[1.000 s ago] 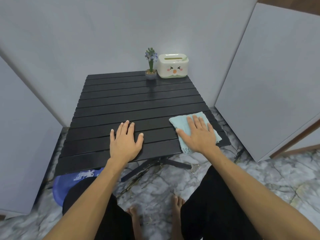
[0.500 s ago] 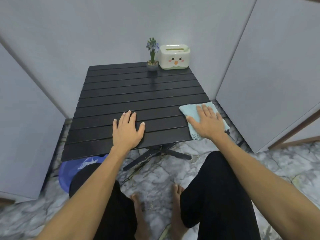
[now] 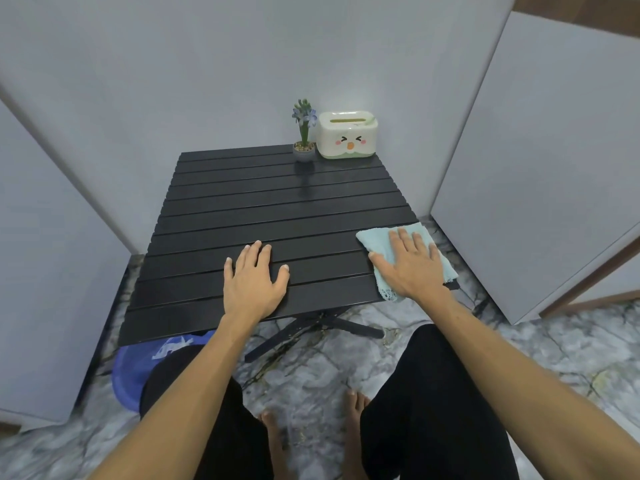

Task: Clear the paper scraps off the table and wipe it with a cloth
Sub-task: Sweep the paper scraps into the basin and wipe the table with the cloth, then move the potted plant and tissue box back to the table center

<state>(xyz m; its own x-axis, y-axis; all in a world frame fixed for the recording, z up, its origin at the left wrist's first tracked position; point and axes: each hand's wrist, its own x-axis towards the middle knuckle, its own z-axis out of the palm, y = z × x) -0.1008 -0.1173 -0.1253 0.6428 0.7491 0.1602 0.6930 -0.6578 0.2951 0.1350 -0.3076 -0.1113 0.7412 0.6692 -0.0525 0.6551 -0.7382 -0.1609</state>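
table (image 3: 277,202): black slats, running 9-to-3; no paper scraps visible on it
cloth (image 3: 379,239): light blue, flat at the table's 4 o'clock corner, near and right edges hanging just past the rim
right hand (image 3: 410,265): palm down on the cloth, fingers (image 3: 403,237) spread and flat, pinning it, not gripping
left hand (image 3: 254,278): flat on bare slats at 6 o'clock, fingers slightly splayed, holding nothing
key relation: unwiped top lay from 9 to 12 o'clock of the cloth; right hand was already on it, left well apart
step (judged): scraps done, wiping under way
plant (image 3: 304,133), tissue box (image 3: 348,135): touching or nearly so, at 1 o'clock back edge, in the path of a far stroke
bin (image 3: 130,372): blue, on the floor under the 7 o'clock corner
risk: cloth sliding off the corner
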